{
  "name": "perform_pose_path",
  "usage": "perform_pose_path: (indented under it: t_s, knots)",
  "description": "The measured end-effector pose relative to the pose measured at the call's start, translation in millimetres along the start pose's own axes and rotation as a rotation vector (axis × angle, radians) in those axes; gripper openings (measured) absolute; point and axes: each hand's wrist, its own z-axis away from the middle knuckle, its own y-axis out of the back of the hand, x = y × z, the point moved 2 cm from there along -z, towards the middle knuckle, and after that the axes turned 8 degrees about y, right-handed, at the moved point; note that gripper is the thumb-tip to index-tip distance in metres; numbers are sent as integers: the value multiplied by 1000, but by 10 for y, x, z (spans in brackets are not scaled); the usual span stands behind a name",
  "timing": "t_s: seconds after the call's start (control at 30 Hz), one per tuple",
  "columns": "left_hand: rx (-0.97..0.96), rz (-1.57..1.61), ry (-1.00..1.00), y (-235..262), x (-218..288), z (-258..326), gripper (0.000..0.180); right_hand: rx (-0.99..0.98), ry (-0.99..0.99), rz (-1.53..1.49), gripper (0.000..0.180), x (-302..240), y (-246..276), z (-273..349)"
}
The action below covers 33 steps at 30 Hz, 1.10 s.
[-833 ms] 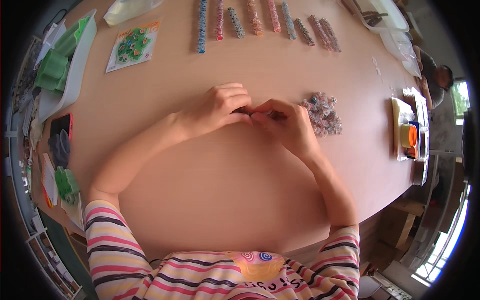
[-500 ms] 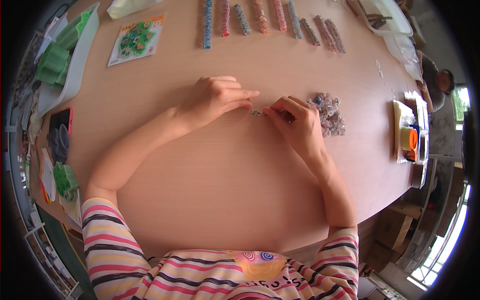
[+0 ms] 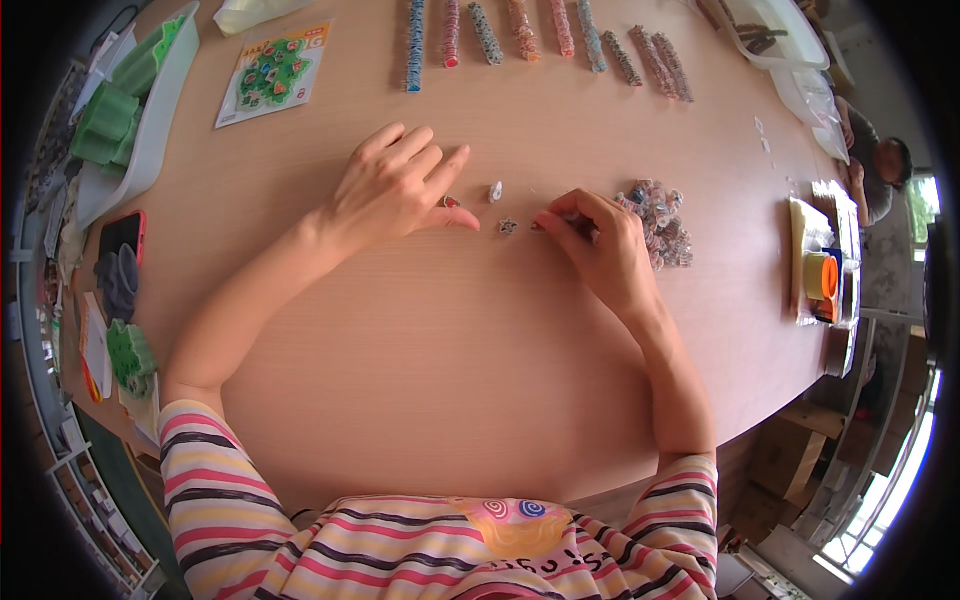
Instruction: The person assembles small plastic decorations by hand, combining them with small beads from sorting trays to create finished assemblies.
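Note:
My left hand (image 3: 400, 185) is over the table with its fingers spread and its thumb stretched out. A tiny reddish piece (image 3: 450, 202) shows between the thumb and forefinger; I cannot tell whether the hand touches it. To the right of the thumb lie a small white piece (image 3: 496, 190) and a small dark-and-light star-shaped piece (image 3: 508, 227) on the table. My right hand (image 3: 600, 235) is closed in a pinch just right of the star-shaped piece. Whatever its fingertips hold is too small to name. Beside its knuckles sits a heap of small, shiny, multicoloured pieces (image 3: 660, 225).
Several clear tubes (image 3: 522, 30) of coloured bits line the far side of the table (image 3: 450, 350). A card with a green shape (image 3: 272, 75) lies far left, near a white bin (image 3: 165, 120) of green forms. Tape rolls (image 3: 822, 277) stand right. Another person (image 3: 880, 165) is at the far right.
My left hand has drawn back to the left and its fingers have spread. The small white piece and the reddish piece now show. My right hand has hardly moved.

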Motion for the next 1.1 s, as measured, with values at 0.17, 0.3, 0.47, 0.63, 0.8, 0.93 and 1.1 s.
perform_pose_path:
  t_s: [0.17, 0.3, 0.47, 0.63, 0.8, 0.93, 1.1]
  knots:
    - [46, 143, 56, 332, 250, 23, 52, -72, -25, 34, 14, -25, -3, 38]
    - [-149, 388, 167, 315, 704, 149, 45, -69, 75, 18, 13, -127, -67, 137]
    - [-71, 400, 206, 180, 778, 148, 44, -45, 68, 44, 9, -155, 13, 208]
    - [-166, 506, 264, 78, 745, 72, 39, 34, -195, -315, 12, -119, 68, 296]
    - [-48, 763, 295, 55, 754, 7, 13, -4, -277, -489, 17, 12, 24, 362]
    - [-386, 1306, 709, 175, 720, 36, 4, -78, -261, -579, 19, 21, -28, 413]
    - [-616, 1756, 1058, 132, 681, 153, 21, -63, -184, -544, 17, -145, -178, 355]
